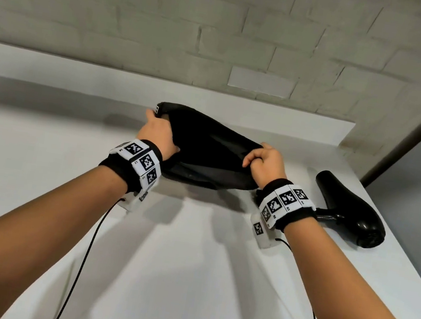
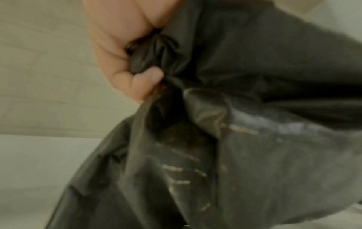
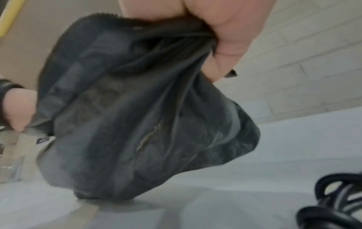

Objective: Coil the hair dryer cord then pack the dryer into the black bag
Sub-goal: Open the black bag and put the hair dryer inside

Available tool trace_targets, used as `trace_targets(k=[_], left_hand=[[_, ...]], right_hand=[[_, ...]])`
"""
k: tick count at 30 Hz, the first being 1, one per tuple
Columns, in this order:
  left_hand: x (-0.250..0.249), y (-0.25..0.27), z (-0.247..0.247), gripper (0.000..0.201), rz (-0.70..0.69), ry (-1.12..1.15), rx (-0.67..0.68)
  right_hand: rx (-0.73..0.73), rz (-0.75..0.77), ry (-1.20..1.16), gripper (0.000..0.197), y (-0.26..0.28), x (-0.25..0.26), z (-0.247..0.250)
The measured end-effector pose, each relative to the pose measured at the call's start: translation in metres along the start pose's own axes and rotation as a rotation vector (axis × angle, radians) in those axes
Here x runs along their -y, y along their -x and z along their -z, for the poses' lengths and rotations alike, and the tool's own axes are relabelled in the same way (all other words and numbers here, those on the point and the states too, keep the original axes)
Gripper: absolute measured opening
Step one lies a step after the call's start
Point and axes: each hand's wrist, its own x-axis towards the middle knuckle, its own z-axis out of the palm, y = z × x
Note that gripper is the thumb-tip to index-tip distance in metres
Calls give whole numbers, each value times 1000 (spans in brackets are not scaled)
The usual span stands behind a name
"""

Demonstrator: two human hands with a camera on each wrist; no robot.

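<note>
The black bag (image 1: 206,153) is held up off the white counter (image 1: 34,186), stretched between both hands (its lower end touches the surface in the right wrist view). The left hand (image 1: 157,131) grips its far-left edge, fingers (image 2: 137,82) curled into bunched fabric; the right hand (image 1: 266,162) clenches the right edge, knuckles up. The black hair dryer (image 1: 350,211) lies just right of the right wrist, its coiled cord (image 3: 336,199) beside it.

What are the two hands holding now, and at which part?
Both hold the black bag: left hand grips its left edge, right hand its right edge.
</note>
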Motion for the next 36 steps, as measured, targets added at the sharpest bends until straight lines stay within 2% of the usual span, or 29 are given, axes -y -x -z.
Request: trace_targets(k=[2,4,8,11,15,17,19,21,24,27,31,33,36], left_hand=[[-2,3,5,39,-1,-6,46],[0,6,6,44,-42,-6,109],[3,14,2,53,-273,79,243],[2,18,3,52,-218,33,277],[-1,20,9,40,-118,-116,283],[-1,20,14,37,-78,-145,261],[4,19,19,40,-75,-171,250],[10,16,21,42,-125,-183,262],[18,11,21,53,-183,-104,287],[19,13,23,60,-149,75,327],[20,18,26,64,-100,252,370],[21,19,26,64,-84,239,409],[23,22,24,60,-63,241,472]], right_hand=[[56,50,89,30,2,-1,1],[91,17,234,32,1,-3,3],[158,-293,571,42,-10,-8,2],[205,-388,628,42,-12,-5,1],[239,-305,666,33,-7,-4,-1],[347,-255,684,38,-7,-7,0],[461,-207,636,43,-7,-10,3],[471,-158,501,47,-7,-15,8],[326,-121,152,51,-9,-23,13],[227,-162,-94,45,-11,-22,13],[196,-240,-186,44,-15,-23,12],[261,-265,-194,42,-16,-24,12],[323,-287,-151,54,-14,-24,9]])
